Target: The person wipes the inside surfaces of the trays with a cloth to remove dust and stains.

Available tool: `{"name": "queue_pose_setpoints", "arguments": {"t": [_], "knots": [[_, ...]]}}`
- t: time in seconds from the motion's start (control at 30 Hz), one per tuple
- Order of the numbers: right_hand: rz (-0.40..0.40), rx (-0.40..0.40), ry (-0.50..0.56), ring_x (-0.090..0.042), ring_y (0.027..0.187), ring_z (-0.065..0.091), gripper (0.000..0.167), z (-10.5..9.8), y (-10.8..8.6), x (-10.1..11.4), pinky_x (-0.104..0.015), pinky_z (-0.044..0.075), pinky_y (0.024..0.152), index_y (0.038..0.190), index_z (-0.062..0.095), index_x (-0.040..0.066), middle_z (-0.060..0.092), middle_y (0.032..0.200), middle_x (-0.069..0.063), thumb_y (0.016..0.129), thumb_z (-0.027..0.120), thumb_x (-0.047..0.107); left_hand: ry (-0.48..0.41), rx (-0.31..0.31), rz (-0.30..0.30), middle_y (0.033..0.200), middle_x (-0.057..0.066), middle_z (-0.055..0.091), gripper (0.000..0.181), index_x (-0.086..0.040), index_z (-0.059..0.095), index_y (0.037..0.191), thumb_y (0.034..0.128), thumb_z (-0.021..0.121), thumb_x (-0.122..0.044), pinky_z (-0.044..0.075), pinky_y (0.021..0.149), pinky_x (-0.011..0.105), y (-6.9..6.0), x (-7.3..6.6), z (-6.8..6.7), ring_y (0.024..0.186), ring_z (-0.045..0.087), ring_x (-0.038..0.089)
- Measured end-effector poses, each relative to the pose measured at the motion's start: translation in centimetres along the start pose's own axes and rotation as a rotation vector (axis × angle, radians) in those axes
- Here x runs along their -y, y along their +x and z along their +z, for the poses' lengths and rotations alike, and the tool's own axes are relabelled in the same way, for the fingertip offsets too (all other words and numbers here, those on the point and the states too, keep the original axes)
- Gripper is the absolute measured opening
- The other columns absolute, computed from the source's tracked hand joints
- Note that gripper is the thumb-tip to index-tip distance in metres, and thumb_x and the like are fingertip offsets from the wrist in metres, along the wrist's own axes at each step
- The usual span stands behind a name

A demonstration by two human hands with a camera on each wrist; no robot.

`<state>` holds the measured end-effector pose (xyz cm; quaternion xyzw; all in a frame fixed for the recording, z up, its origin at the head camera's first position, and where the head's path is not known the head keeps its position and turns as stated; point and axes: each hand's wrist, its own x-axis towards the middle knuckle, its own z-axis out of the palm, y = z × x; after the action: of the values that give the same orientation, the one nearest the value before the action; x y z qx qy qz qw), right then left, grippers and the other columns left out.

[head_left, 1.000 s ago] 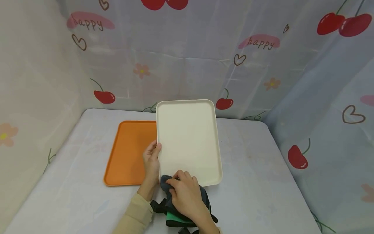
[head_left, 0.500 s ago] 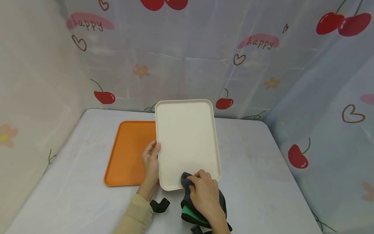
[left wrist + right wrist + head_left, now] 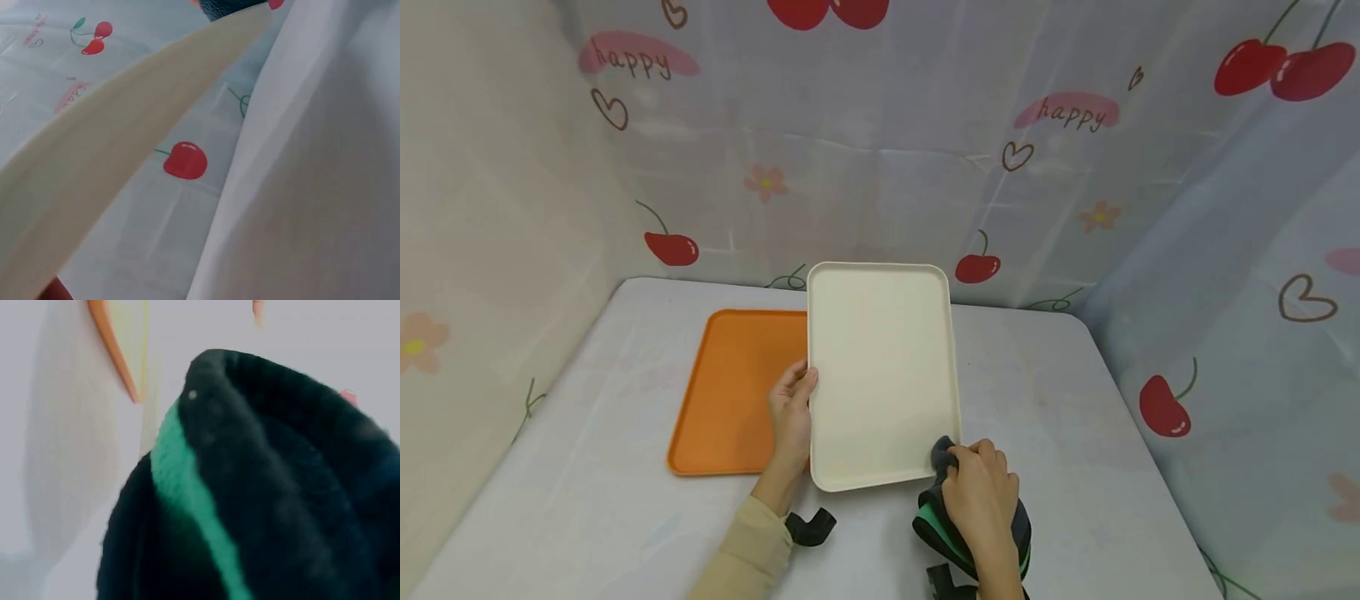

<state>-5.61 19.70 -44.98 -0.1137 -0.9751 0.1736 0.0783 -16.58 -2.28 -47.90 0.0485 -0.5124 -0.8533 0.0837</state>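
A cream rectangular tray (image 3: 883,375) is held up at a tilt above the table, its inner face toward the head camera. My left hand (image 3: 790,412) grips its left rim, thumb on the front side. At the tray's lower right corner my right hand (image 3: 981,492) holds a bunched dark cloth (image 3: 943,454) with a green stripe, and the cloth touches the corner. Folds of that cloth (image 3: 250,456) fill most of the right wrist view, hiding the fingers. The left wrist view shows the tray's edge (image 3: 125,119) slanting across, with a bit of cloth at the top.
An orange tray (image 3: 730,400) lies on the white-covered table (image 3: 1075,467), partly behind the cream one. Cherry-printed curtains (image 3: 880,192) enclose the back and sides. Black wrist gear (image 3: 811,527) sits at the left sleeve.
My right hand has slid the cloth rightward along the tray's lower edge, from the lower left corner to the lower right. The left hand keeps its grip, and the tray has shifted only slightly.
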Motion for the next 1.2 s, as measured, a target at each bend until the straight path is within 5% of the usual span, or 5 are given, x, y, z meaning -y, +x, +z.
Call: {"name": "queue_pose_setpoints", "arguments": {"t": [0.2,0.47,0.83,1.03,1.2], "knots": [[-0.014,0.059,0.055,-0.031,0.094,0.059,0.024,-0.3,0.1,-0.7,-0.049,0.047,0.067,0.108,0.076,0.009,0.064,0.103,-0.012,0.085,0.069,0.008,0.07,-0.027,0.018,0.09,-0.004,0.066,0.029,0.008,0.061,0.12,0.0971,0.059,-0.01,0.056,0.069,0.019,0.1,0.3,0.1,0.079,0.064,0.008],[-0.004,0.066,0.125,-0.032,0.098,0.06,0.026,-0.6,0.3,-1.8,-0.05,0.05,0.072,0.112,0.075,0.009,0.064,0.107,-0.012,0.086,0.07,0.01,0.157,-0.064,-0.034,0.087,-0.004,0.064,0.029,0.007,0.062,0.119,0.0963,0.06,-0.011,0.053,0.068,0.018,0.7,1.7,0.6,0.078,0.062,0.007],[-0.001,0.014,0.199,-0.033,0.098,0.06,0.029,-0.7,0.5,-2.7,-0.049,0.05,0.075,0.116,0.073,0.007,0.063,0.11,-0.016,0.088,0.068,0.008,0.307,-0.074,-0.098,0.096,0.006,0.062,0.031,0.004,0.064,0.12,0.0955,0.061,-0.015,0.048,0.07,0.019,3.2,4.0,2.2,0.081,0.055,0.011],[0.001,-0.026,0.253,-0.034,0.1,0.059,0.029,-1.0,0.6,-2.8,-0.051,0.049,0.078,0.117,0.072,0.006,0.062,0.111,-0.017,0.088,0.067,0.005,0.347,-0.063,-0.126,0.083,0.004,0.061,0.029,0.003,0.066,0.117,0.0959,0.06,-0.015,0.047,0.062,0.02,4.3,5.3,2.8,0.07,0.055,0.01],[0.003,-0.083,0.331,-0.035,0.104,0.058,0.03,-1.0,0.8,-3.1,-0.053,0.048,0.084,0.12,0.07,0.004,0.06,0.113,-0.017,0.09,0.065,0.004,0.363,-0.079,-0.132,0.089,0.012,0.067,0.027,0.007,0.067,0.113,0.0948,0.061,-0.012,0.048,0.063,0.019,4.8,6.4,3.1,0.069,0.057,0.009]]}}
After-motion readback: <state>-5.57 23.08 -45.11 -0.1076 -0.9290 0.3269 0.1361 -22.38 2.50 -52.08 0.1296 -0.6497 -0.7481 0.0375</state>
